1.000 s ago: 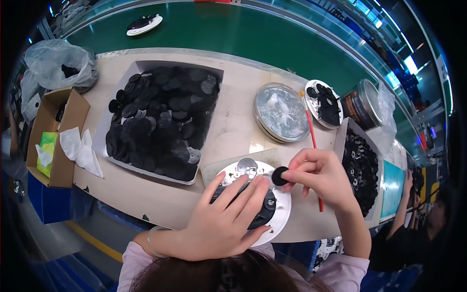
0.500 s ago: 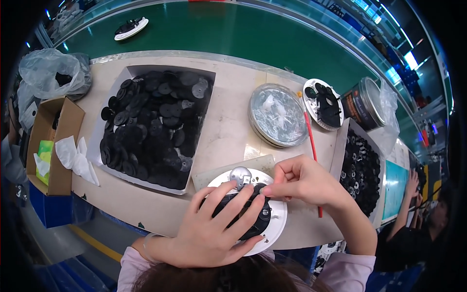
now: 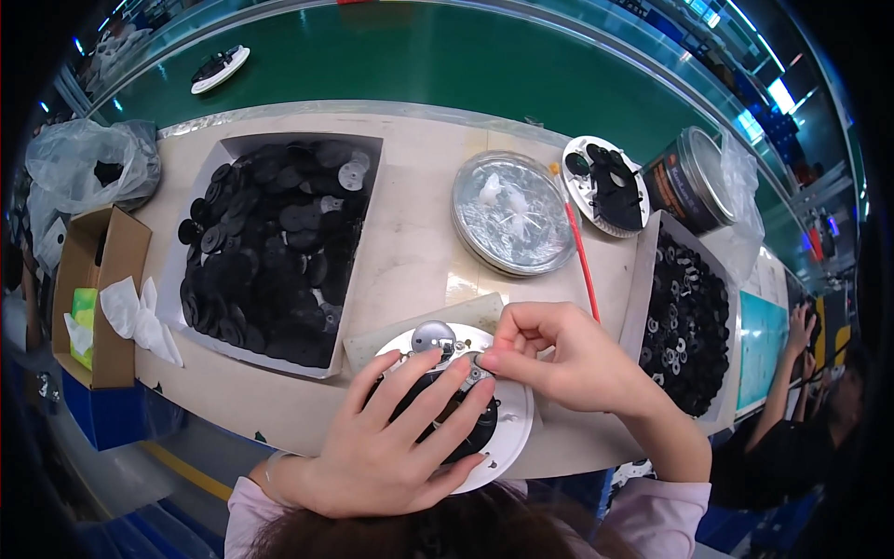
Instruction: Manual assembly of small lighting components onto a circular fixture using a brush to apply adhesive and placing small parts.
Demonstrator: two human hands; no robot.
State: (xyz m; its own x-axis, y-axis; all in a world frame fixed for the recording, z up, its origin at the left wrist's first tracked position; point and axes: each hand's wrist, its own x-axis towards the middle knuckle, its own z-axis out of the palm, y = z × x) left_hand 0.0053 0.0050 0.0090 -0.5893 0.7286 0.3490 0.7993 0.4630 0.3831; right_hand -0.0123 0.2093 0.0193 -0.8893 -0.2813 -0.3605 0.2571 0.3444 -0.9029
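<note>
A round white base point(image 3: 510, 438) with black parts fixed on it lies at the near edge of the worktable. A silver dome-shaped metal piece point(image 3: 431, 336) stands out at its far side. My left hand point(image 3: 396, 438) is laid over the black parts with its fingers spaced and curved, thumb by the near rim, gripping the assembly. Thumb and forefinger of my right hand point(image 3: 559, 359) pinch together at a small grey-and-black round part point(image 3: 477, 363) beside my left fingertips. Whatever sits inside that pinch is too small to make out. Behind the base lies a flat pale block point(image 3: 372, 347).
A tray of black discs point(image 3: 270, 233) stands left, a bin of small black wheels point(image 3: 684, 326) right. Between them are a film-covered round tin point(image 3: 515, 214), a red stick point(image 3: 582, 256) and a similar assembly point(image 3: 607, 186). A green belt point(image 3: 372, 65) runs behind; a co-worker's arm point(image 3: 780, 382) shows right.
The whole view has shifted slightly. My right fingertips still pinch at the assembly, and a grey part now shows below them. My left hand keeps its place on the base.
</note>
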